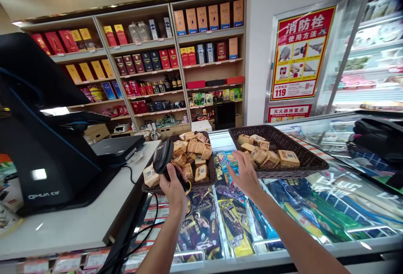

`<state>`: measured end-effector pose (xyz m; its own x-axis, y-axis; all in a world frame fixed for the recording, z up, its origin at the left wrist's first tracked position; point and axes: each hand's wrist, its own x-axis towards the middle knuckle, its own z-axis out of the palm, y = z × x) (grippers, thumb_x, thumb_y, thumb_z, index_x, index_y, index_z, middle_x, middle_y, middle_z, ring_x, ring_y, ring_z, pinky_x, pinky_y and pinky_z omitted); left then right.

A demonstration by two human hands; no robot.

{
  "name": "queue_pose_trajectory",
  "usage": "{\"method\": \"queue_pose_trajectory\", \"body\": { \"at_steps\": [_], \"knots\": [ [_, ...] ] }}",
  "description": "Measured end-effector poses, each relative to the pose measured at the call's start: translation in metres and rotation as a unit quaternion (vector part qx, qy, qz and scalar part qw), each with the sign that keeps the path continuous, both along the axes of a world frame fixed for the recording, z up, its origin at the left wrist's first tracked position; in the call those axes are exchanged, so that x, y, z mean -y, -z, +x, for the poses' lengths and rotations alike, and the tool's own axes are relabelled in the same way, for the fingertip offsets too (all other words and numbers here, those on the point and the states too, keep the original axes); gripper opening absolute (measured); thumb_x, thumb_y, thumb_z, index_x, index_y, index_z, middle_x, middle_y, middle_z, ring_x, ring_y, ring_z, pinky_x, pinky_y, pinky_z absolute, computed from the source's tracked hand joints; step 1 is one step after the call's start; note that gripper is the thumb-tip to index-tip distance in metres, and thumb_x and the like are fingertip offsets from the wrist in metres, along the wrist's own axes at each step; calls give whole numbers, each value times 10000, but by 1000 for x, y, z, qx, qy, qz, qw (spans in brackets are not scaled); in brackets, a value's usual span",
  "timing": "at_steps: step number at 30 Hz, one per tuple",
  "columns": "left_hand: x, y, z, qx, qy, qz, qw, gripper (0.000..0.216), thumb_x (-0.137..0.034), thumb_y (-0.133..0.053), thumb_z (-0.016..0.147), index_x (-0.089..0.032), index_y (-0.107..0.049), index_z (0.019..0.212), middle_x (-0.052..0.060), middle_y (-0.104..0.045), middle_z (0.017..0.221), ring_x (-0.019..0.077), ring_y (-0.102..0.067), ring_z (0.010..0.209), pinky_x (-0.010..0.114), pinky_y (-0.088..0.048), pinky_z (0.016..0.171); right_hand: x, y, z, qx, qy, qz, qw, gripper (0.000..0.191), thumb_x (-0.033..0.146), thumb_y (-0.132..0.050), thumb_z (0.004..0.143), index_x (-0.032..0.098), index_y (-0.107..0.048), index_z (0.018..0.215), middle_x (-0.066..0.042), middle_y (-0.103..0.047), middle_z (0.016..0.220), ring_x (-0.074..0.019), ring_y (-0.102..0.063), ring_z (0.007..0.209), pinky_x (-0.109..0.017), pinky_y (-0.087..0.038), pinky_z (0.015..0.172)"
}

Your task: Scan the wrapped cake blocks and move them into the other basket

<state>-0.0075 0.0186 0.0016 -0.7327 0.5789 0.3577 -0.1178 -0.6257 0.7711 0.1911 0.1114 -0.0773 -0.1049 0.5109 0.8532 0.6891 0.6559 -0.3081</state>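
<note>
My left hand (175, 189) is wrapped round the handle of a black barcode scanner (163, 157), its cable hanging down. The scanner's head is over the left side of a dark woven basket (213, 178) heaped with small wrapped, biscuit-like packs (192, 146). Over to the right, my right hand (245, 176) has its fingers apart and nothing visible in them. It is beside the near left edge of a second woven basket (310, 162), where more wrapped packs (260, 155) are gathered toward the left. A pack with a barcode (288, 159) lies at that basket's front.
Both baskets rest on a glass-topped freezer (299, 240) containing bagged ice creams (234, 223). On the left, a black checkout terminal (47, 152) occupies a white counter (69, 223). Shelves of boxed goods (157, 59) line the back. A dark bag (378, 139) lies far right.
</note>
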Motion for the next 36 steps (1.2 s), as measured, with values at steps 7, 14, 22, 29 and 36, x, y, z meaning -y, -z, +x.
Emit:
{"method": "queue_pose_trajectory", "body": {
  "at_steps": [7, 14, 22, 29, 36],
  "knots": [
    [17, -28, -23, 42, -65, 46, 996, 476, -650, -664, 815, -197, -520, 824, -72, -516, 631, 63, -454, 441, 195, -382, 415, 28, -45, -80, 68, -166, -49, 983, 276, 268, -532, 967, 187, -572, 1227, -125, -620, 1243, -262, -606, 1160, -457, -514, 1002],
    [60, -56, -79, -13, -94, -33, 995, 500, -648, -741, 736, -192, -562, 834, -61, -539, 648, 70, -476, 423, 195, -381, 372, 62, -60, -193, 98, -200, -66, 973, 525, 471, -710, 843, 157, -551, 1232, -130, -629, 1190, -296, -568, 1111, -473, -489, 969],
    [75, -45, -108, -50, -76, -112, 990, 500, -637, -752, 731, -181, -577, 837, -57, -542, 645, 58, -453, 414, 193, -380, 384, 71, -42, -259, 85, -104, -84, 987, 487, 429, -734, 792, 103, -612, 1133, -164, -675, 1021, -325, -539, 1093, -515, -405, 1019],
    [63, -56, -104, -92, -35, -142, 985, 511, -653, -739, 732, -175, -578, 810, -49, -540, 641, 60, -451, 422, 185, -358, 376, 50, -55, -191, -9, -126, 10, 992, 577, 354, -662, 860, 98, -501, 1352, -139, -669, 1132, -278, -570, 1061, -445, -505, 905],
    [14, -51, -51, -121, 250, -155, 948, 543, -701, -676, 758, -183, -519, 718, -43, -509, 584, 62, -425, 406, 185, -340, 370, -7, -42, -42, -46, -55, 74, 995, 532, 244, -590, 897, 193, -455, 1409, -139, -639, 1248, -300, -580, 1152, -506, -529, 954]
  ]
}}
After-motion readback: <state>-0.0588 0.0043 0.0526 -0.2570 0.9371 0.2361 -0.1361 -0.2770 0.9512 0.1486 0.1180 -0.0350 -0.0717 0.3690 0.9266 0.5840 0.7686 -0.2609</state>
